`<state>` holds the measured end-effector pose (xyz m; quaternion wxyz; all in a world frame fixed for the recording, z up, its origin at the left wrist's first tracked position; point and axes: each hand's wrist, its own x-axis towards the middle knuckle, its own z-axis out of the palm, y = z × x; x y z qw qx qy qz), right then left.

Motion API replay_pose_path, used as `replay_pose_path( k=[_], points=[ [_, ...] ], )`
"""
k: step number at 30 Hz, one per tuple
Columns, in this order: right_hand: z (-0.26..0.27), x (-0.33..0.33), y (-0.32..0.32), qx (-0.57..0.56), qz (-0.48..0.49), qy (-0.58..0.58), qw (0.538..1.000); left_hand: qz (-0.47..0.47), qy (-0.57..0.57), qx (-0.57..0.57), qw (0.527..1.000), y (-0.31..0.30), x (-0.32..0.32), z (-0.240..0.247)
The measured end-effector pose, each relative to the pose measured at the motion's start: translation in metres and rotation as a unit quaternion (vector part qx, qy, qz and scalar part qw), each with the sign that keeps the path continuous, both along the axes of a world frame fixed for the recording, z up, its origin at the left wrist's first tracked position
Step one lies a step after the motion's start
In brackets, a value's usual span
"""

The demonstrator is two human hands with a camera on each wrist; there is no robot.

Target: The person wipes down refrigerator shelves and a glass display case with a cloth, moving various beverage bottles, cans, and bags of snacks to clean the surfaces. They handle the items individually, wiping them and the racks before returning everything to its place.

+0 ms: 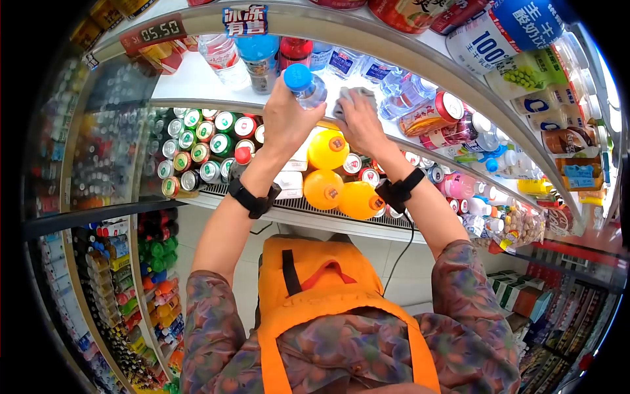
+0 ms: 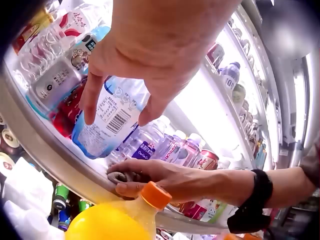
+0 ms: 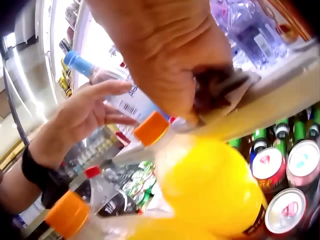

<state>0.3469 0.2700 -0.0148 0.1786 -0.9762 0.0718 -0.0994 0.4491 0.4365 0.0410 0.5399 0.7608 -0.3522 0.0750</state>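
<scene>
In the head view my left hand [image 1: 286, 125] grips a clear bottle with a blue cap [image 1: 298, 77], held at the front of the white shelf [image 1: 243, 98]. The left wrist view shows its blue and white label [image 2: 111, 117] between the thumb and fingers of my left hand [image 2: 150, 55]. To the right, my right hand [image 1: 362, 123] holds a crumpled grey cloth [image 1: 355, 100] on the shelf's front edge. In the right wrist view the cloth [image 3: 235, 92] is bunched under the fingers of my right hand [image 3: 165, 55].
Bottles stand at the back of the shelf, among them a blue-capped one [image 1: 259, 56]; others lie to the right [image 1: 407, 98]. Below the edge are orange drink bottles [image 1: 328, 150] and rows of cans [image 1: 223, 123]. An upper shelf edge [image 1: 367, 38] curves overhead.
</scene>
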Motion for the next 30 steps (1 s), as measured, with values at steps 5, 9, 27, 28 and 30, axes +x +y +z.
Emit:
replay_pose_path(
  k=[5,9,27,28,30],
  points=[
    [-0.017,0.006,-0.002,-0.06,-0.077,-0.078,0.992,0.008,-0.008,0.025,1.0,-0.009,0.002,-0.008],
    [-0.012,0.015,-0.02,-0.04,-0.04,-0.057,0.997,0.029,-0.014,0.042,0.999,-0.02,0.002,-0.006],
    [0.029,-0.006,-0.003,0.147,-0.004,0.008,0.989,0.122,-0.037,0.063,0.99,-0.041,-0.003,-0.011],
    [0.037,-0.009,-0.002,0.229,0.033,0.043,0.972,0.129,-0.051,0.055,0.989,-0.041,-0.003,-0.014],
    [0.041,-0.014,-0.002,0.334,-0.012,0.046,0.942,0.131,-0.043,0.053,0.989,-0.04,-0.003,-0.015]
  ],
)
